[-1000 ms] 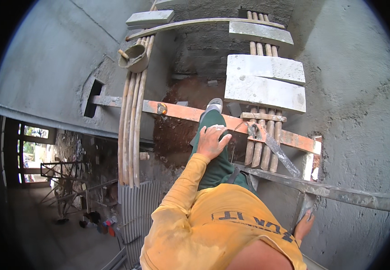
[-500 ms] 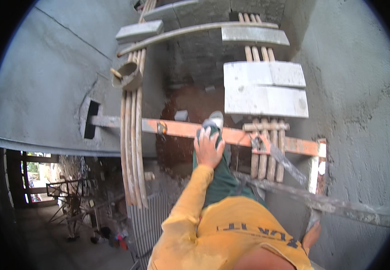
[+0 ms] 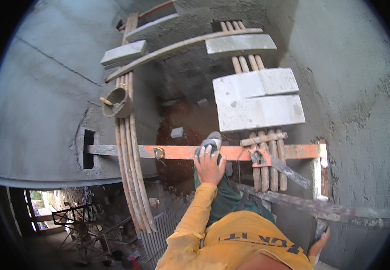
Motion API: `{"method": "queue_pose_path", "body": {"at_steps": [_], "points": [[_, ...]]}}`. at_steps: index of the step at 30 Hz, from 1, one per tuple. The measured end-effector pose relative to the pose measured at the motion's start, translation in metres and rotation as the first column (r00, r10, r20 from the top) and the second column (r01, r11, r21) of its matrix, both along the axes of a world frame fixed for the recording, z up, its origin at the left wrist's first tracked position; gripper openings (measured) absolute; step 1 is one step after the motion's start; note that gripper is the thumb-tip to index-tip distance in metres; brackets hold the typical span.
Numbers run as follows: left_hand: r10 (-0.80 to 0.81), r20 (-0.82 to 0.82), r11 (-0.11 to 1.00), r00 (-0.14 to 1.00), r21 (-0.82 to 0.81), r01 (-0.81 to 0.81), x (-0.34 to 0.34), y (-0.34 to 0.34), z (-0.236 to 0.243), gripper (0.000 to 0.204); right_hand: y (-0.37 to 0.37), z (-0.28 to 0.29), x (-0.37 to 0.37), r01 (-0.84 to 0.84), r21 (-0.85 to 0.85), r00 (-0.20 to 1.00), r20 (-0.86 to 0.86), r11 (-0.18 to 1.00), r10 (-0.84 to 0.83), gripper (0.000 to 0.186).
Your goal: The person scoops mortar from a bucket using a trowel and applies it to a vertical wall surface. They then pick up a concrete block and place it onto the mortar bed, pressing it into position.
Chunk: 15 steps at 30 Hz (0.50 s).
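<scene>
My left hand [image 3: 210,167] lies on my knee, over the dark green trouser leg [image 3: 217,200], with its fingers spread and nothing in it. Just beyond it, my shoe [image 3: 213,136] shows past the orange-painted beam [image 3: 181,152]. At the lower right, my right hand [image 3: 319,243] curls against a narrow grey upright piece [image 3: 321,228] below the rough plank; what exactly it grips is unclear. On the beam sit a tape measure [image 3: 159,153] to the left and a handsaw with an orange handle [image 3: 261,158] to the right.
Pale blocks [image 3: 258,112] lie across wooden poles [image 3: 274,168] on the right. More poles [image 3: 132,171] at left bear a mortar bucket [image 3: 119,102] with a stick-like handle. A long curved strip [image 3: 181,46] spans both sides. Grey walls [image 3: 352,103] flank a deep drop. A rough plank [image 3: 334,211] crosses low right.
The view has shifted and tilted slightly, so the beam and poles sit lower in the picture. My left hand stays on the knee and my right hand stays at the lower right.
</scene>
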<state>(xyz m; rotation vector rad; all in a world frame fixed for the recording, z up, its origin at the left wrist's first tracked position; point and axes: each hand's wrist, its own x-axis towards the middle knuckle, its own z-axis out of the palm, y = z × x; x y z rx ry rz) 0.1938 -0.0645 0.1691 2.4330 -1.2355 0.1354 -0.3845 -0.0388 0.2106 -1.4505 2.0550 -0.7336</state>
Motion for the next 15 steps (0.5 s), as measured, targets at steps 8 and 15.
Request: {"method": "queue_pose_path", "body": {"at_steps": [8,15], "points": [[-0.083,-0.098,0.996,0.992,0.01,0.084,0.0,-0.024,-0.009,0.032,-0.003,0.046,0.072,-0.099,0.34,0.769,-0.571,0.935,0.289,0.076],[-0.138,-0.08,0.99,0.987,0.006,0.139,0.014,-0.046,-0.009,0.03,-0.061,0.167,0.125,-0.416,0.414,0.88,-0.042,0.81,0.473,0.047]]}}
